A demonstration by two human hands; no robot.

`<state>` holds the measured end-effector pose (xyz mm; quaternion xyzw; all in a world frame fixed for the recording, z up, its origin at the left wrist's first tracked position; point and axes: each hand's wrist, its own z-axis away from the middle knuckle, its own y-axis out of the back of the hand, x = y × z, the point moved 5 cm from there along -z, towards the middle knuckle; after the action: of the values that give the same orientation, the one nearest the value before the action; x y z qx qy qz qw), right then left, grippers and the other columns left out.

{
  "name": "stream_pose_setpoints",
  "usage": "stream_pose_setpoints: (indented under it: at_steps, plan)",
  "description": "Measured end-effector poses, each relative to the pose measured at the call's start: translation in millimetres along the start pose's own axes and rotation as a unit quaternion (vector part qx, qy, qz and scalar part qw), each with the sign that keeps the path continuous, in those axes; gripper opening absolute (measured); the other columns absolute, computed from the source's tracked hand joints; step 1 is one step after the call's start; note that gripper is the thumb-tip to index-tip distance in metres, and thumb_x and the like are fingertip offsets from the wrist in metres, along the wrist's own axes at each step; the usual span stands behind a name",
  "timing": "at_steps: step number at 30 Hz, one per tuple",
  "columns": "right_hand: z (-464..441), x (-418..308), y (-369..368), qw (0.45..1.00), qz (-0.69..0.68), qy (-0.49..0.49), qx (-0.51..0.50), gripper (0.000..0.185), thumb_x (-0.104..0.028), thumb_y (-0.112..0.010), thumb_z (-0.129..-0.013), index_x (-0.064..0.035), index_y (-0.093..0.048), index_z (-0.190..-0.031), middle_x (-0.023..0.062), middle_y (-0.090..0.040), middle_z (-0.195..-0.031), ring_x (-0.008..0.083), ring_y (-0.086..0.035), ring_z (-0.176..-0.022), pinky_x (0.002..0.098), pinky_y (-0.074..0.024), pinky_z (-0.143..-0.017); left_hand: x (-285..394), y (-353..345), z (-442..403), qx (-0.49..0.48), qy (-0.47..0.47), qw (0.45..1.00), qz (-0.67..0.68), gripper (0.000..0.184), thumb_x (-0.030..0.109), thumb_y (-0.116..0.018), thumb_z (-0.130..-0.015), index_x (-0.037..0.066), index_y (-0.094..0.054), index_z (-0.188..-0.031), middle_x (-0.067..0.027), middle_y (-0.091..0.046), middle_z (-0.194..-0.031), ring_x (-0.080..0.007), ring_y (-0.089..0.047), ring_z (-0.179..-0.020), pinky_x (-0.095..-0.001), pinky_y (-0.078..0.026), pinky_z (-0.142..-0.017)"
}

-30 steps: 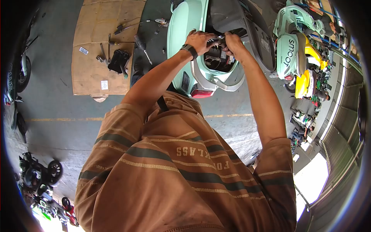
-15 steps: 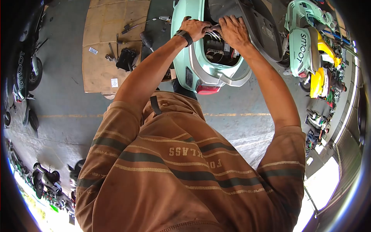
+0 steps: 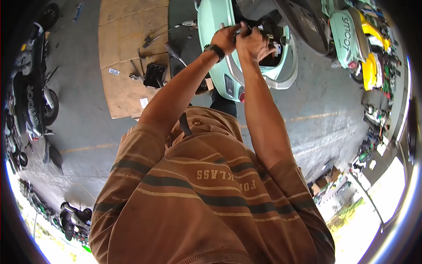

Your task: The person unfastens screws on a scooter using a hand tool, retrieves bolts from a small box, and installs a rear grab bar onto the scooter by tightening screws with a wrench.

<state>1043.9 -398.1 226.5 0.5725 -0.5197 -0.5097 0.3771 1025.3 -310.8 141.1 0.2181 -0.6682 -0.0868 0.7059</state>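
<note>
A mint-green scooter (image 3: 214,26) stands in front of me with its seat (image 3: 303,22) tipped up to the right. Over the left rim of its open under-seat compartment (image 3: 274,72), both my hands come together. My left hand (image 3: 226,38), with a dark watch at the wrist, has its fingers curled around something dark that I cannot make out. Right beside it, my right hand (image 3: 252,44) pinches at the same spot, its other fingers loosely spread over the opening. Dark parts and a small white label show inside the compartment.
To the left, flat cardboard (image 3: 118,44) carries a black box-like part (image 3: 154,75) and several hand tools. A power-drill-like tool (image 3: 173,52) lies by its edge. Another mint scooter (image 3: 344,39) and a yellow one (image 3: 371,72) stand right; a black scooter (image 3: 33,101) stands far left.
My right hand has moved left, close against my left hand, and is turned more on its side. The view has shifted and turned slightly. Wires seen between the hands are now hidden.
</note>
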Motion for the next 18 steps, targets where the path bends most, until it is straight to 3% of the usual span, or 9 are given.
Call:
stream_pose_setpoints:
  at_steps: [1,3,4,7,8,13,15,16,18]
  plan:
    - [0,0,2,0.998,0.014,-0.028,-0.050,0.046,-0.053,-0.052,-0.087,-0.0104,-0.068,-0.094,0.0156,-0.068,-0.101,0.0360,-0.055,-0.111,0.0621,-0.0206,-0.104,6,1,-5,-0.027,0.064,0.996,-0.056,0.031,0.026,-0.047,-0.090,0.020,-0.058,-0.119,-0.0177,-0.067,-0.096,-0.0362,-0.064,-0.090,-0.0457,-0.043,-0.095]
    - [-6,4,2,0.991,0.055,-0.028,-0.118,0.053,-0.058,-0.047,-0.088,-0.0100,-0.069,-0.095,0.0172,-0.067,-0.101,0.0370,-0.058,-0.108,0.0612,-0.0226,-0.104,13,5,-13,-0.017,0.015,0.992,-0.126,0.026,0.027,-0.044,-0.092,0.021,-0.062,-0.109,-0.0148,-0.068,-0.087,-0.0349,-0.064,-0.085,-0.0454,-0.048,-0.086]
    - [-8,1,12,0.981,0.066,-0.015,-0.183,0.059,-0.060,-0.041,-0.089,-0.0084,-0.064,-0.106,0.0227,-0.065,-0.104,0.0398,-0.059,-0.105,0.0572,-0.0292,-0.103,18,9,-12,-0.021,0.018,0.992,-0.126,0.022,0.030,-0.045,-0.093,0.020,-0.063,-0.102,-0.0107,-0.068,-0.086,-0.0334,-0.064,-0.084,-0.0454,-0.048,-0.086]
    - [-20,20,16,0.973,-0.030,0.043,-0.226,0.061,-0.059,-0.039,-0.091,-0.0067,-0.057,-0.117,0.0262,-0.063,-0.108,0.0430,-0.058,-0.106,0.0502,-0.0378,-0.098,10,3,-13,0.014,-0.037,0.993,-0.111,0.025,0.035,-0.049,-0.092,0.019,-0.064,-0.104,-0.0096,-0.068,-0.086,-0.0341,-0.063,-0.084,-0.0434,-0.050,-0.076]
    - [-24,28,18,0.965,-0.048,0.082,-0.242,0.061,-0.055,-0.040,-0.092,-0.0034,-0.050,-0.123,0.0280,-0.060,-0.110,0.0452,-0.056,-0.106,0.0471,-0.0429,-0.093,7,1,-14,0.011,-0.038,0.995,-0.095,0.021,0.031,-0.051,-0.092,0.018,-0.064,-0.103,-0.0069,-0.069,-0.088,-0.0327,-0.063,-0.085,-0.0431,-0.050,-0.076]
    - [-11,71,30,0.952,-0.147,0.072,-0.257,0.053,-0.046,-0.048,-0.092,0.0006,-0.052,-0.116,0.0270,-0.062,-0.106,0.0442,-0.059,-0.099,0.0473,-0.0459,-0.087,27,13,-31,0.046,-0.059,0.997,-0.005,0.017,0.023,-0.058,-0.089,0.017,-0.065,-0.102,-0.0098,-0.069,-0.092,-0.0327,-0.064,-0.085,-0.0423,-0.051,-0.076]
    - [3,90,30,0.949,-0.167,0.068,-0.259,0.049,-0.042,-0.052,-0.092,0.0021,-0.053,-0.113,0.0276,-0.062,-0.104,0.0437,-0.060,-0.097,0.0473,-0.0472,-0.085,48,30,-37,0.097,-0.042,0.993,0.055,0.017,0.026,-0.058,-0.089,0.013,-0.065,-0.097,-0.0138,-0.068,-0.087,-0.0352,-0.064,-0.082,-0.0414,-0.051,-0.069]
    - [11,103,21,0.946,-0.187,0.096,-0.246,0.047,-0.038,-0.055,-0.091,0.0033,-0.053,-0.111,0.0277,-0.062,-0.102,0.0433,-0.061,-0.094,0.0470,-0.0479,-0.083,52,37,-36,0.109,-0.017,0.992,0.059,0.023,0.027,-0.059,-0.091,0.005,-0.063,-0.094,-0.0156,-0.066,-0.080,-0.0339,-0.064,-0.073,-0.0366,-0.049,-0.064]
    - [16,101,31,0.942,-0.220,0.130,-0.217,0.046,-0.033,-0.062,-0.088,0.0065,-0.054,-0.109,0.0289,-0.063,-0.099,0.0438,-0.061,-0.091,0.0465,-0.0485,-0.081,42,33,-23,0.094,0.077,0.980,0.158,0.033,0.031,-0.061,-0.090,-0.002,-0.064,-0.093,-0.0140,-0.065,-0.072,-0.0209,-0.064,-0.068,-0.0321,-0.049,-0.059]
